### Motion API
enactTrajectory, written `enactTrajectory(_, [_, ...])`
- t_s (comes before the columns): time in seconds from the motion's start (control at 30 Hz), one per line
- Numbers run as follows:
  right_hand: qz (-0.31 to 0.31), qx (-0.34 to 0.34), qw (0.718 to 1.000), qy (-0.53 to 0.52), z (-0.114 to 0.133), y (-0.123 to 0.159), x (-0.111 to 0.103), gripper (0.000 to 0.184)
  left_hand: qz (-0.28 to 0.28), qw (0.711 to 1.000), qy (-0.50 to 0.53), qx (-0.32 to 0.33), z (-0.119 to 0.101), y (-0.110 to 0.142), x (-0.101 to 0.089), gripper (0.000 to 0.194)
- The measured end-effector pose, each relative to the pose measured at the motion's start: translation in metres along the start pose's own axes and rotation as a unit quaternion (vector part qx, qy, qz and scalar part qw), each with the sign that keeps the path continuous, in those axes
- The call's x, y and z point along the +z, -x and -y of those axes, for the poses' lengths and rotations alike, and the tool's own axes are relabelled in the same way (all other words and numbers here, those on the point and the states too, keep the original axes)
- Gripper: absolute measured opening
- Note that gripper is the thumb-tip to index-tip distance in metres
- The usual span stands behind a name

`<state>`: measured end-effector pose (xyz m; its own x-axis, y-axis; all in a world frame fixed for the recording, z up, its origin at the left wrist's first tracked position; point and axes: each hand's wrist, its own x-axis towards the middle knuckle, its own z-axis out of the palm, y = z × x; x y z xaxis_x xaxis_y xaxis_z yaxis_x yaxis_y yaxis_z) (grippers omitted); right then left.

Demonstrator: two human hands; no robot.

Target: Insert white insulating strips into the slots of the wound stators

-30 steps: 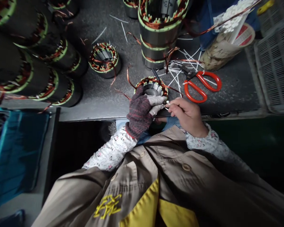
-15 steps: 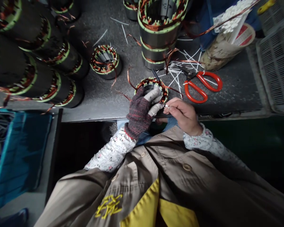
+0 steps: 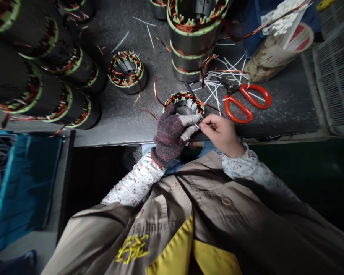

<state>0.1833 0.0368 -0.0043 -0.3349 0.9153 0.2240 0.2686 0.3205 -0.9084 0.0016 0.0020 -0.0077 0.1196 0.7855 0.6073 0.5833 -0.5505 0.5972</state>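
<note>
A small motor stator (image 3: 184, 102) with copper windings and a pale green rim stands at the bench's front edge. My left hand (image 3: 172, 128), in a dark knitted glove with pale-wrapped fingertips, is closed round its near side. Bare, my right hand (image 3: 222, 133) pinches a thin white cable tie (image 3: 197, 125) at the stator's near right rim; the fingers hide most of the tie. Loose copper leads and a dark sleeve (image 3: 188, 88) rise from the winding. Right of the stator lie red-handled scissors (image 3: 238, 110) beside scattered white tie strips (image 3: 215, 93).
Another stator (image 3: 127, 72) stands at the back left. Stacked stators (image 3: 189, 46) rise behind the work, and rows of them (image 3: 54, 76) lie at the left. A container of white ties (image 3: 269, 57) leans near a grey crate (image 3: 336, 84). A teal bin (image 3: 31, 183) sits lower left.
My right fingers have moved slightly up and left, closer to the stator rim. My left hand keeps its hold, its wrapped fingers shifted a little. The view has shifted slightly.
</note>
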Motion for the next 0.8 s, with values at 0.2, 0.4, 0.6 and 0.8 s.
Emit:
enactTrajectory(0.2, [0.002, -0.036, 0.999, -0.038, 0.006, 0.005, -0.008, 0.018, -0.017, 1.0, 0.009, 0.011, 0.001, 0.003, 0.001, 0.021])
enactTrajectory(0.4, [-0.018, -0.054, 0.998, 0.011, 0.011, 0.006, -0.005, 0.018, -0.002, 1.0, -0.003, 0.01, -0.001, 0.002, -0.001, 0.018])
enactTrajectory(0.6, [-0.001, -0.046, 0.998, -0.029, 0.014, 0.007, -0.011, 0.022, -0.004, 0.999, -0.023, 0.031, -0.001, -0.001, -0.002, 0.016])
enactTrajectory(0.8, [-0.008, -0.037, 0.999, 0.039, 0.011, 0.005, -0.007, 0.018, 0.021, 0.998, -0.04, 0.033, 0.003, -0.001, -0.003, 0.019])
